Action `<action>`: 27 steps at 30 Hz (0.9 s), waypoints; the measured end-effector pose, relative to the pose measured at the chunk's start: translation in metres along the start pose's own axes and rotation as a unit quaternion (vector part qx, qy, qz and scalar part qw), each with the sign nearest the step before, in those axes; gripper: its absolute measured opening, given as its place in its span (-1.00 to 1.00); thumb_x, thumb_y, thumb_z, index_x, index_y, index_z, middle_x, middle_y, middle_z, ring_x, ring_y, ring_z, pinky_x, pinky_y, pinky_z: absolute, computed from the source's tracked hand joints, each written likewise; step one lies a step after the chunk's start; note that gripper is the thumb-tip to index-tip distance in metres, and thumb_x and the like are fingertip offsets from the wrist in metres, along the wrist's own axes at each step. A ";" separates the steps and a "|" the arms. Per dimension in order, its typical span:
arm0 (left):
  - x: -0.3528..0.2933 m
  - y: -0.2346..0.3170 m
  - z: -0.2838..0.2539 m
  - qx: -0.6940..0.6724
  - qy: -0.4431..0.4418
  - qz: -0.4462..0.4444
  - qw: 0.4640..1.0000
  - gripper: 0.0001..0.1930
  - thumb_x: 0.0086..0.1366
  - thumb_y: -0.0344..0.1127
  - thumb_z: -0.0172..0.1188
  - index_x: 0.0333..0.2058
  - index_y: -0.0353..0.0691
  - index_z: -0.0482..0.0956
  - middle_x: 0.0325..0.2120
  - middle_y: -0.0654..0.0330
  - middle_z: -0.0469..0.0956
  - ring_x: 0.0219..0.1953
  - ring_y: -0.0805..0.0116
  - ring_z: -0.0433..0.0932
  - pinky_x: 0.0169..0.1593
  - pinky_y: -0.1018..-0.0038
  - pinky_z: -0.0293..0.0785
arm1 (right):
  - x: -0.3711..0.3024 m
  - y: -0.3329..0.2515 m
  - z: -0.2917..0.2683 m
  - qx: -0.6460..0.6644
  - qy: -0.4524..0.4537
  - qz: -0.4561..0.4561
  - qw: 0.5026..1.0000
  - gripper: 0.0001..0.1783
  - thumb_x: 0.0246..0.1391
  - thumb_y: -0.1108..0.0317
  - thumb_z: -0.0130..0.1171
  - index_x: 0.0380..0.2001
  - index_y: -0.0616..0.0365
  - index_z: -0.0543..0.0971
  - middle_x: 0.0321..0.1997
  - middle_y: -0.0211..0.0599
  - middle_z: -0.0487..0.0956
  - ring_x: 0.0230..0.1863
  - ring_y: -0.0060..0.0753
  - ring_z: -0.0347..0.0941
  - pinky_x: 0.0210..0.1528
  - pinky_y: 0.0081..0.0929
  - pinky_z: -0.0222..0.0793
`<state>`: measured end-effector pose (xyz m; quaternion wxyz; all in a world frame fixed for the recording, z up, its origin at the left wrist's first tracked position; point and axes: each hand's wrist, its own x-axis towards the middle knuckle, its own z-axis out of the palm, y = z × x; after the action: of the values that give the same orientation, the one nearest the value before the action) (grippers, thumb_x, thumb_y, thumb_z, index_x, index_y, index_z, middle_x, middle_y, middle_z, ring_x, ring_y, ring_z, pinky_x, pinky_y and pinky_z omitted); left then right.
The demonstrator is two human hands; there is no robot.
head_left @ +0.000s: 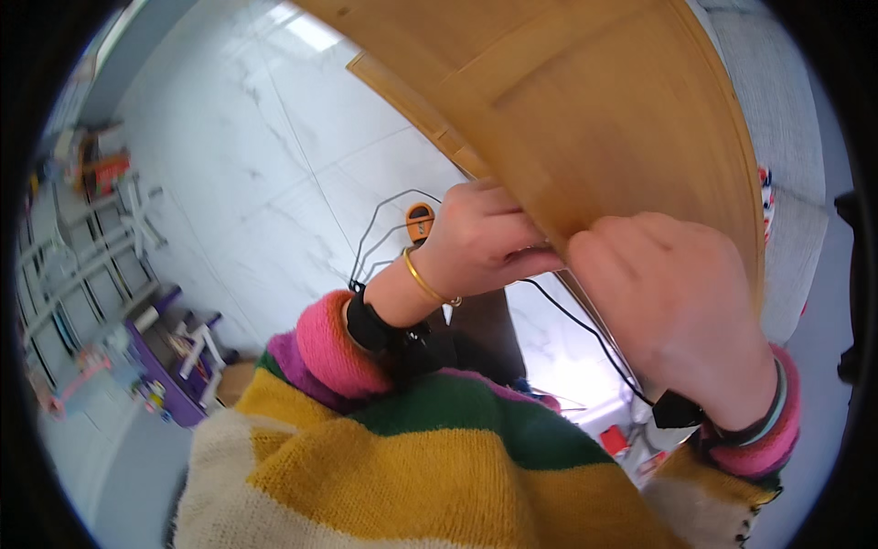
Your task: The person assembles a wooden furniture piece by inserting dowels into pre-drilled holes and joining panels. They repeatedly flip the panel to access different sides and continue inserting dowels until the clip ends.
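My left hand (489, 233), with a gold bangle and a black strap at the wrist, is at the near edge of a brown wooden table (631, 119). Its fingers are curled and pressed together, their tips partly hidden by the table edge. Close beside it, my right hand (663, 284) is closed with knuckles up, at the same edge. Whatever the fingers pinch is too small or hidden to make out. An orange and black rounded object (420, 222) shows beyond my left wrist, next to a thin dark wire frame (380, 215).
A black cable (585, 328) runs below the table towards my right wrist. Pale marbled tiles (247, 146) cover the floor. At the left stand a white rack (87, 256) and a purple box-like unit (160, 361). A grey sofa (777, 101) is at the right.
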<state>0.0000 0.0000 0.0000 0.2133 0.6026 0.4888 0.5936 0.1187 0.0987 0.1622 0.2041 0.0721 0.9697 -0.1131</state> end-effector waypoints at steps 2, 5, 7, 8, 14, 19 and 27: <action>0.000 0.001 0.005 -0.035 0.016 -0.002 0.999 -0.74 -0.15 -0.21 0.40 -0.45 -0.13 0.60 -0.45 0.21 0.54 -0.41 0.16 0.51 -0.38 0.37 0.43 | -0.003 0.010 0.009 0.078 0.071 -0.006 0.994 -0.85 -0.09 0.43 0.21 -0.36 0.14 0.56 -0.41 -0.25 0.57 -0.40 -0.41 0.52 -0.50 -0.50 0.37; -0.006 0.003 0.005 -0.155 -0.001 -0.057 0.986 -0.74 -0.06 -0.21 0.38 -0.41 -0.20 0.60 -0.44 0.12 0.53 -0.38 0.09 0.50 -0.35 0.37 0.43 | -0.011 0.003 0.022 0.305 0.123 0.090 0.940 -0.91 -0.10 0.54 0.21 -0.44 0.19 0.56 -0.42 -0.21 0.56 -0.40 -0.41 0.50 -0.48 -0.55 0.35; -0.014 0.003 0.001 -0.219 -0.040 -0.106 0.969 -0.75 0.02 -0.28 0.34 -0.34 -0.28 0.60 -0.37 0.07 0.56 -0.34 0.10 0.53 -0.30 0.40 0.44 | -0.018 -0.002 0.033 0.385 0.155 0.123 0.902 -0.88 -0.09 0.59 0.22 -0.39 0.26 0.59 -0.42 -0.21 0.57 -0.39 -0.44 0.49 -0.44 -0.59 0.33; -0.013 0.002 0.004 -0.240 -0.036 -0.108 0.964 -0.76 0.03 -0.30 0.34 -0.33 -0.29 0.61 -0.37 0.06 0.57 -0.35 0.12 0.54 -0.30 0.41 0.44 | -0.021 -0.001 0.038 0.427 0.164 0.136 0.879 -0.86 -0.09 0.58 0.22 -0.37 0.27 0.60 -0.42 -0.21 0.57 -0.39 -0.46 0.49 -0.43 -0.60 0.33; -0.015 0.000 0.017 -0.275 -0.028 -0.105 0.955 -0.74 0.06 -0.27 0.31 -0.34 -0.34 0.59 -0.34 0.04 0.56 -0.25 0.10 0.50 -0.20 0.38 0.42 | -0.027 0.013 0.022 0.565 0.066 0.211 0.795 -0.82 -0.05 0.53 0.25 -0.30 0.27 0.63 -0.40 -0.41 0.42 -0.49 -0.63 0.35 -0.44 -0.72 0.25; -0.016 0.002 0.016 -0.180 -0.043 -0.055 0.981 -0.73 0.09 -0.21 0.27 -0.35 -0.31 0.59 -0.31 0.06 0.56 -0.19 0.10 0.48 -0.15 0.33 0.41 | -0.025 0.013 0.014 0.531 0.030 0.219 0.818 -0.85 -0.03 0.51 0.24 -0.32 0.28 0.62 -0.41 -0.40 0.44 -0.49 -0.64 0.34 -0.46 -0.71 0.24; -0.018 0.032 -0.003 -0.105 0.044 -0.118 0.986 -0.82 0.12 -0.26 0.20 -0.36 -0.25 0.57 -0.41 0.12 0.55 -0.28 0.12 0.48 -0.19 0.34 0.42 | -0.026 0.025 0.026 0.585 0.044 0.237 0.774 -0.90 -0.02 0.48 0.24 -0.38 0.21 0.57 -0.45 -0.49 0.49 -0.48 -0.67 0.35 -0.41 -0.71 0.28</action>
<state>0.0113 -0.0302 0.0182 0.3222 0.4882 0.5006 0.6381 0.1570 0.1134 0.1449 0.1001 0.4102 0.6764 -0.6035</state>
